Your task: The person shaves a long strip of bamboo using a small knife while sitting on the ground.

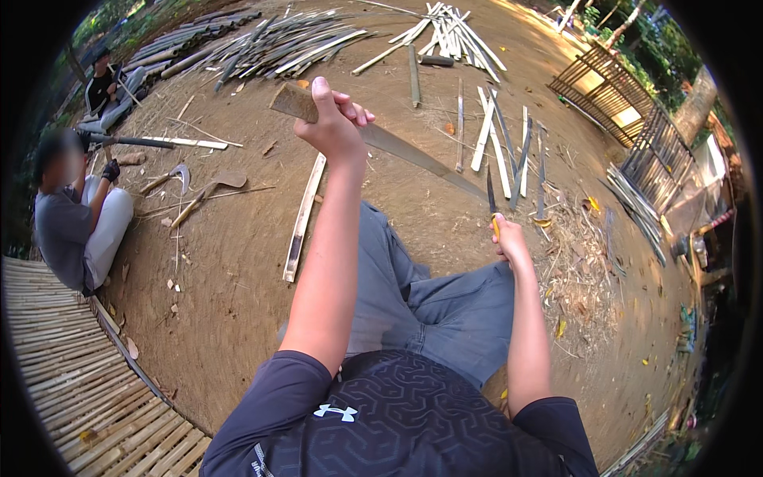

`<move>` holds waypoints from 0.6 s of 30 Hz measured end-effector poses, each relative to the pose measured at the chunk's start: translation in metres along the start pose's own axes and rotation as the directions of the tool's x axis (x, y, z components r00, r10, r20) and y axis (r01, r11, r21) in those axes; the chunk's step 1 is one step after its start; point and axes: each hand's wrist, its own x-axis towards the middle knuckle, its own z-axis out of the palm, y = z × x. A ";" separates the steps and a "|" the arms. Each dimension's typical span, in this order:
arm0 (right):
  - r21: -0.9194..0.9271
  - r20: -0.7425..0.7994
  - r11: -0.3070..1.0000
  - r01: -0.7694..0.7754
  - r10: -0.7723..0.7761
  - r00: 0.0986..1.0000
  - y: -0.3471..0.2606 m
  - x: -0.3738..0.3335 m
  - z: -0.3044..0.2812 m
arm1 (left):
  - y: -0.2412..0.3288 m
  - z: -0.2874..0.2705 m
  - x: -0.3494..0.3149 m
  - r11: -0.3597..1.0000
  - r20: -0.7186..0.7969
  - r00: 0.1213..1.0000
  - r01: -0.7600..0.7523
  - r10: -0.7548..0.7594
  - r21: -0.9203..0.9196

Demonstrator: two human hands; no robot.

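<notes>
My left hand (334, 131) is raised and closed around the near end of a long bamboo strip (421, 161), its thumb pointing up. The strip slants down and away to the right. My right hand (511, 240), lower and further right, grips a knife (491, 192) by its yellow-orange handle. Its dark narrow blade points upward, close to the strip's far end; whether the two touch I cannot tell. Below the left wrist, a pale split bamboo slat (305, 219) lies on the ground, partly behind my forearm.
At left sits a person in a grey shirt (63, 230); another person (103, 91) sits behind. A sickle (176, 176) and a machete (211, 191) lie near them. Bamboo slats (294, 44) are piled ahead, others (497, 131) nearer. A bamboo platform (87, 374) borders the lower left; shavings (584, 274) lie right.
</notes>
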 end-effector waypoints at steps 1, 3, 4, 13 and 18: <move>0.052 -0.005 0.998 -0.028 0.028 1.000 -0.001 -0.002 -0.006 | 0.000 0.005 0.000 1.000 0.019 1.000 -0.010 0.010 0.000; 0.078 -0.090 0.995 0.068 -0.061 0.994 -0.006 -0.009 -0.013 | -0.002 0.010 -0.002 0.999 0.073 0.997 -0.008 0.011 -0.043; 0.088 -0.127 0.990 0.113 -0.101 0.987 -0.014 -0.016 -0.012 | -0.005 0.006 -0.002 0.997 0.106 0.994 0.004 0.004 -0.080; 0.044 0.076 0.932 0.360 -0.362 0.929 -0.054 -0.067 0.042 | -0.043 -0.047 -0.072 0.997 0.463 0.886 -0.058 0.029 0.049; -0.121 0.054 0.879 0.461 -0.458 0.887 -0.063 -0.091 0.064 | -0.037 -0.066 -0.086 0.997 0.545 0.837 -0.075 0.052 0.020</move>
